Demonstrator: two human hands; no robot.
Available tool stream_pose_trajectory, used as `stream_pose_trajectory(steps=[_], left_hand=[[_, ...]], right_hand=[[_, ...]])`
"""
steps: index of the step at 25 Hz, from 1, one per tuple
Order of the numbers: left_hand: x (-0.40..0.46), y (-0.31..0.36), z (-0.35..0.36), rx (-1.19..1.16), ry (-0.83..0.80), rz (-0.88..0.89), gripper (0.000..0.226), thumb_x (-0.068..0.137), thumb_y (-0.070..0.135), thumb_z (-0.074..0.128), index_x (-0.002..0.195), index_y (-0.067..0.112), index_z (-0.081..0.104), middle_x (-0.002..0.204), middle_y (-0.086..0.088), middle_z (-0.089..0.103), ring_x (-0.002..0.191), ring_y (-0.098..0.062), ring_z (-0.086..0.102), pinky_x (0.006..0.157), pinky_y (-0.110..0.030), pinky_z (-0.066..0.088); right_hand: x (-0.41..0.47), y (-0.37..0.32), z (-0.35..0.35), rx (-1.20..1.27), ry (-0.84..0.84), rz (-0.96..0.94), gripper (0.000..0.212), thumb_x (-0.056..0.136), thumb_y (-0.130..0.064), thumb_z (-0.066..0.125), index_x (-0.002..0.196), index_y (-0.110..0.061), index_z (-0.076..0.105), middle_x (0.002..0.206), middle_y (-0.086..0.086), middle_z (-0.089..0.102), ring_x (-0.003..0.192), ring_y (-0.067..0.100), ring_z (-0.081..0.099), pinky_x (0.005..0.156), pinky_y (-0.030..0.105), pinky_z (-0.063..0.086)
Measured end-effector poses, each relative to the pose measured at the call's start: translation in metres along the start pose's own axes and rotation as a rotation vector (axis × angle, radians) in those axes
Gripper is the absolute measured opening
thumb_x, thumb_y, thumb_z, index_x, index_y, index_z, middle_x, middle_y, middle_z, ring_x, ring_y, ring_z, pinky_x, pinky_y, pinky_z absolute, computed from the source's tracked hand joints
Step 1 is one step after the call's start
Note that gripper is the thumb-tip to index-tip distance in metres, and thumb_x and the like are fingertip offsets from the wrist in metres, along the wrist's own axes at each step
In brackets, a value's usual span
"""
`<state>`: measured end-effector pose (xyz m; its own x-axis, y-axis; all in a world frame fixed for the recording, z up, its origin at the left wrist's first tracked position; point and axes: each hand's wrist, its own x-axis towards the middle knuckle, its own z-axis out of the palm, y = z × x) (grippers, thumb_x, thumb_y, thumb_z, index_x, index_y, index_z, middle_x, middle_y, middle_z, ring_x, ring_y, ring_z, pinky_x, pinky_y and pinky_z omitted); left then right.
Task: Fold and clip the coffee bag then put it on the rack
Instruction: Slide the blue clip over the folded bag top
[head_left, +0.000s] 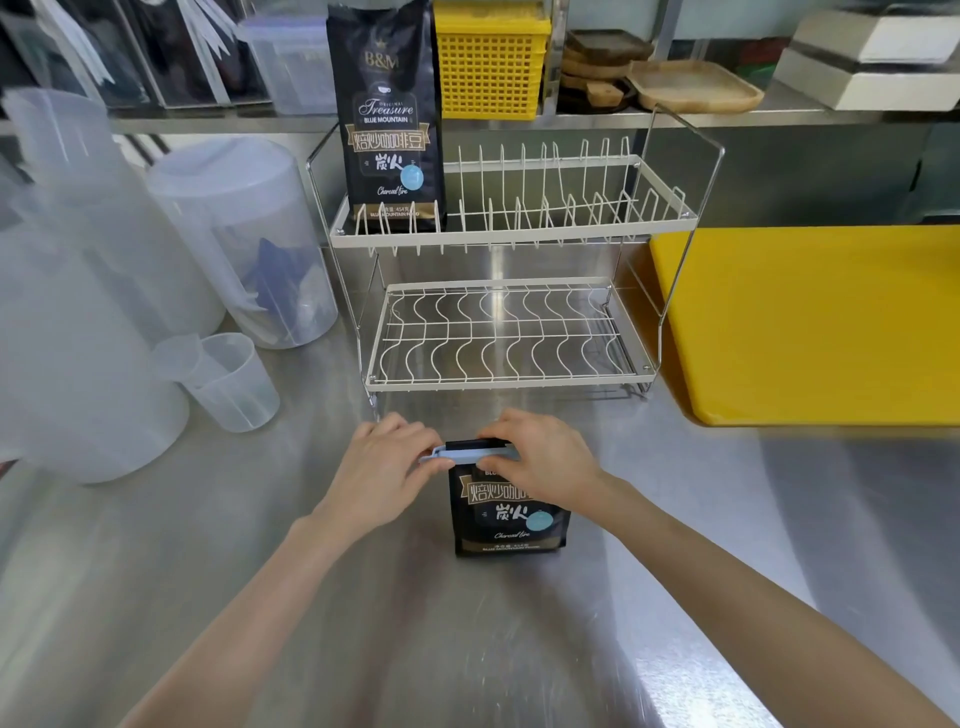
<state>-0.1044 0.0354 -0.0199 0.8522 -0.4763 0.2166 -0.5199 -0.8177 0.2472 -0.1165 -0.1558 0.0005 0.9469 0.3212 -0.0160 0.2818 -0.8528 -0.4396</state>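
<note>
A black coffee bag (506, 525) stands upright on the steel counter in front of me, its top folded down. A light blue clip (457, 455) lies across the folded top. My left hand (382, 470) pinches the clip's left end. My right hand (540, 462) presses on the clip's right part and the bag's top. Behind stands a white two-tier wire rack (498, 332). A second, taller coffee bag (387, 114) stands unfolded at the left end of the rack's upper tier.
Clear plastic pitchers (244, 239) and a small measuring cup (231, 382) crowd the left side. A yellow cutting board (810, 322) lies to the right of the rack. A shelf behind holds a yellow basket (491, 62) and wooden trays (691, 83).
</note>
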Motion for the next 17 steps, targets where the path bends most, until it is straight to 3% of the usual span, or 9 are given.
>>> stream_pose_trajectory(steps=[3,6,8,11,14,17], left_hand=[[-0.002,0.005,0.004,0.021,0.031,-0.012,0.042,0.079,0.051,0.028,0.081,0.019,0.056,0.076,0.001,0.063,0.083,-0.024,0.054,0.064,-0.027,0.024],[-0.004,0.011,0.006,-0.052,0.044,-0.085,0.049,0.077,0.054,0.024,0.084,0.018,0.056,0.075,0.005,0.053,0.083,-0.022,0.052,0.07,-0.031,0.025],[-0.005,0.013,0.008,-0.121,0.04,-0.129,0.052,0.074,0.057,0.023,0.086,0.018,0.057,0.077,0.009,0.049,0.083,-0.02,0.052,0.071,-0.031,0.027],[-0.008,0.014,0.014,-0.224,0.055,-0.17,0.051,0.074,0.056,0.029,0.091,0.017,0.057,0.082,0.009,0.051,0.085,-0.019,0.055,0.074,-0.032,0.035],[-0.01,0.017,0.016,-0.364,0.082,-0.242,0.034,0.081,0.044,0.048,0.094,0.014,0.058,0.086,0.005,0.056,0.085,-0.019,0.057,0.078,-0.028,0.041],[-0.009,0.02,0.018,-0.465,0.1,-0.311,0.015,0.083,0.025,0.057,0.094,0.014,0.059,0.088,0.002,0.06,0.082,-0.013,0.056,0.069,-0.004,0.035]], right_hand=[[0.0,0.002,0.001,0.014,0.013,0.019,0.033,0.084,-0.035,0.053,0.116,-0.026,0.055,0.111,0.003,0.059,0.102,0.026,0.055,0.076,0.032,0.037],[0.001,0.002,0.0,0.058,0.029,0.026,0.034,0.082,-0.033,0.057,0.115,-0.024,0.057,0.109,0.004,0.061,0.101,0.024,0.056,0.079,0.035,0.044],[-0.001,0.005,0.0,0.095,0.038,0.008,0.039,0.08,-0.033,0.06,0.117,-0.024,0.055,0.112,0.003,0.062,0.104,0.021,0.056,0.09,0.039,0.046],[-0.011,0.017,-0.001,0.195,0.11,0.021,0.054,0.077,-0.034,0.063,0.128,-0.027,0.044,0.123,0.0,0.053,0.111,0.012,0.048,0.104,0.038,0.036],[-0.03,0.034,0.0,0.402,0.22,0.15,0.059,0.079,-0.029,0.064,0.132,-0.027,0.038,0.123,-0.002,0.045,0.109,0.003,0.038,0.095,0.03,0.042],[-0.047,0.047,0.011,0.558,0.32,0.296,0.057,0.079,-0.022,0.064,0.13,-0.022,0.039,0.113,-0.007,0.045,0.102,0.005,0.046,0.078,0.01,0.042]])
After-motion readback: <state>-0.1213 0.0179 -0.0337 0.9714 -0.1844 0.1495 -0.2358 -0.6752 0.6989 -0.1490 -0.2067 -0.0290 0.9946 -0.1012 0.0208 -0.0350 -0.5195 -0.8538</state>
